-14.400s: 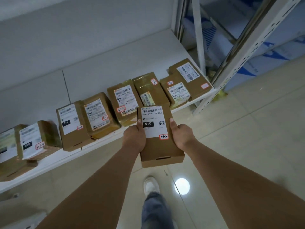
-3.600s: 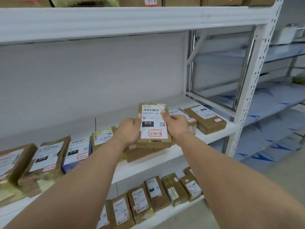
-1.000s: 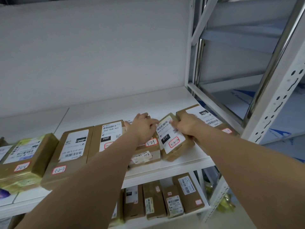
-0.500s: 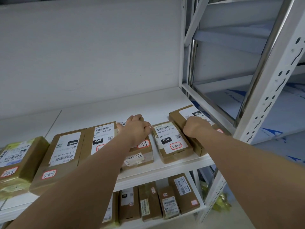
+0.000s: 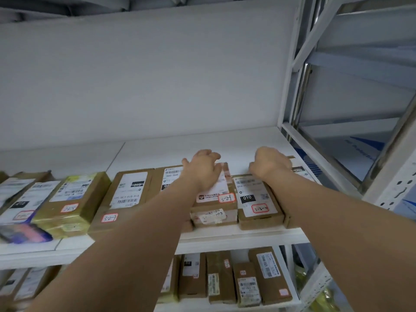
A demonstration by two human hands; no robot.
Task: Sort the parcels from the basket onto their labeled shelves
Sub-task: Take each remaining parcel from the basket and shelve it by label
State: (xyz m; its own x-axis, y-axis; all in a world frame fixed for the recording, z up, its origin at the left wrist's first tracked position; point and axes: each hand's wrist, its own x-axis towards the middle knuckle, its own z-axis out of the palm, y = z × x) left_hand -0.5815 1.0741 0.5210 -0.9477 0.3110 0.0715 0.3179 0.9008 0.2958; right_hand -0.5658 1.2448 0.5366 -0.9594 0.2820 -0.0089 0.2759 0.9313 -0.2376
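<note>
1. Two hands reach over the middle shelf (image 5: 225, 235) at centre frame, both at the far ends of the boxes there.
2. Left hand (image 5: 203, 170) lies on the box (image 5: 215, 199) with the red-edged sticker, fingers loosely spread and holding nothing; it seems to steady that box so the row keeps its line.
3. Right hand (image 5: 269, 164) sits at the back edge of the parcel (image 5: 256, 199), fingers curled under. Whether it grips the edge or only nudges it I cannot tell.
4. That parcel lies flat on the shelf just right of the steadied box, touching it, label up with "010" and a handwritten red-edged tag toward the shelf front, likely so the code reads from the aisle.
5. More boxes line the shelf toward the left of the frame and fill the lower shelf (image 5: 225, 306).
</note>
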